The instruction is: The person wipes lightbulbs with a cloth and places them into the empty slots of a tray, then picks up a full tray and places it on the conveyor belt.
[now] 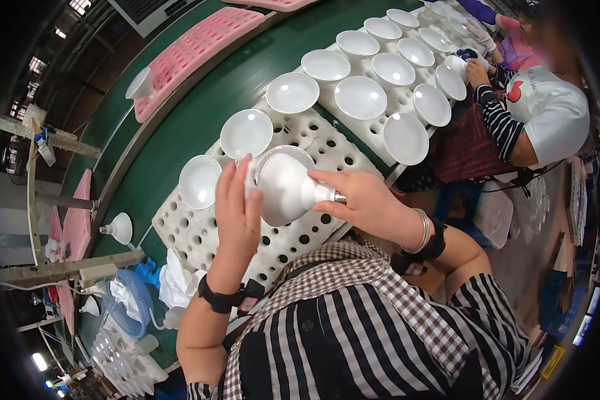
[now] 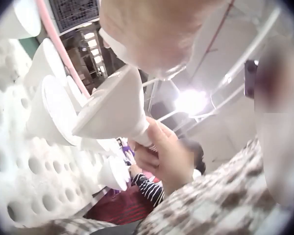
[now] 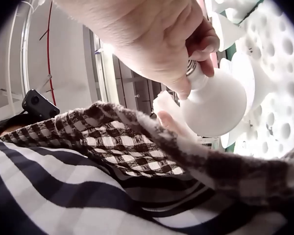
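A white cone-shaped lamp (image 1: 283, 190) is held sideways above the white foam tray (image 1: 173, 223). My right hand (image 1: 373, 203) grips its narrow neck near the metal screw base, thumb and fingers on either side; in the right wrist view the fingers close around the base of the lamp (image 3: 215, 105). On the lamp's other side, my left hand (image 1: 237, 213) holds a folded white cloth (image 1: 251, 177) between thumb and fingers, against or very near the wide end. The left wrist view shows the lamp (image 2: 117, 107) beside the cloth (image 2: 113, 45).
More white lamps (image 1: 246, 133) stand face up in the foam trays, several in rows toward the upper right. Pink perforated trays (image 1: 200, 50) lie beyond the green surface (image 1: 180, 120). Another person (image 1: 547, 113) works at the right. A blue basket (image 1: 128, 303) is at lower left.
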Available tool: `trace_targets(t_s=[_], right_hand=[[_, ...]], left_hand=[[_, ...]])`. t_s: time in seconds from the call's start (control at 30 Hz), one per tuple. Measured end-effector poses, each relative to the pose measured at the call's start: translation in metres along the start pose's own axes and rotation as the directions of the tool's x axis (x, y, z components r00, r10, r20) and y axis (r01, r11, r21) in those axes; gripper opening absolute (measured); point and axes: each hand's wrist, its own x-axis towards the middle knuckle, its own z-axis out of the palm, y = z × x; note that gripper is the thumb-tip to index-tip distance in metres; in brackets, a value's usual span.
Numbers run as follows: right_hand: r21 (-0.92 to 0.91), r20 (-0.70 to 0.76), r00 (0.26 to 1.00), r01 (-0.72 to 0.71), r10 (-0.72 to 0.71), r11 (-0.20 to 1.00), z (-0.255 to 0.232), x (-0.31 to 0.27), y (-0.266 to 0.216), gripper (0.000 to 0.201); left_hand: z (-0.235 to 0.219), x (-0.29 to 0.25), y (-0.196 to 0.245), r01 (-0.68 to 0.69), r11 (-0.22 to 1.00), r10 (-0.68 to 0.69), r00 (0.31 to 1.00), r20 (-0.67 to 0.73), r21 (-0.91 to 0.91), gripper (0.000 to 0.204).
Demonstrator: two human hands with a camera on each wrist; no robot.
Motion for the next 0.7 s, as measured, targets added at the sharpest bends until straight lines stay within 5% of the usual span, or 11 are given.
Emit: trace_targets(t_s=[0.03, 0.07, 0.1, 0.23, 0.27, 0.33, 0.4, 0.47, 0.57, 0.7], right_hand=[[-0.03, -0.012, 0.999, 0.031, -0.031, 0.999, 0.0, 0.001, 0.0, 0.046], [-0.059, -0.022, 0.998, 0.06, -0.061, 0.996, 0.001, 0.002, 0.0, 0.044], [-0.057, -0.016, 0.998, 0.063, -0.064, 0.996, 0.0, 0.002, -0.001, 0.044], [-0.037, -0.003, 1.0, 0.025, -0.025, 0.999, 0.0, 0.002, -0.001, 0.041], [0.013, -0.056, 0.998, 0.019, -0.019, 1.0, 0.0, 0.002, -0.002, 0.042], [0.001, -0.089, 0.996, 0.011, -0.011, 1.0, -0.005, 0.007, -0.009, 0.04], [-0.006, -0.108, 0.994, -0.002, 0.002, 1.0, -0.005, 0.01, -0.019, 0.039], [-0.008, -0.092, 0.995, -0.035, 0.034, 0.999, -0.002, 0.02, -0.026, 0.036], [-0.141, -0.121, 0.985, 0.11, -0.127, 0.984, 0.007, 0.028, -0.033, 0.033], [-0.177, -0.04, 0.986, 0.154, -0.163, 0.972, 0.006, 0.039, -0.034, 0.045]], left_hand=[[-0.001, -0.002, 0.009, -0.249, 0.885, 0.243, 0.968, 0.066, 0.394, 0.048], [0.0, -0.002, 0.024, -0.445, 0.566, 0.421, 0.88, 0.221, 0.694, 0.048], [0.004, -0.004, 0.034, -0.511, 0.506, 0.44, 0.846, 0.302, 0.694, 0.049], [-0.017, 0.019, -0.004, -0.271, 0.626, 0.251, 0.958, 0.14, 0.731, 0.044], [-0.023, 0.019, -0.003, -0.274, 0.623, 0.255, 0.957, 0.141, 0.732, 0.044], [-0.029, 0.018, 0.001, -0.213, 0.703, 0.364, 0.927, -0.086, 0.678, 0.045], [-0.014, 0.011, 0.027, -0.243, 0.674, 0.386, 0.921, -0.053, 0.697, 0.049], [0.0, 0.007, 0.047, -0.517, 0.543, 0.41, 0.851, 0.329, 0.661, 0.054], [0.005, 0.009, 0.028, -0.467, 0.63, 0.416, 0.877, 0.238, 0.62, 0.052], [0.001, 0.011, 0.014, -0.435, 0.736, 0.416, 0.895, 0.161, 0.518, 0.047]])
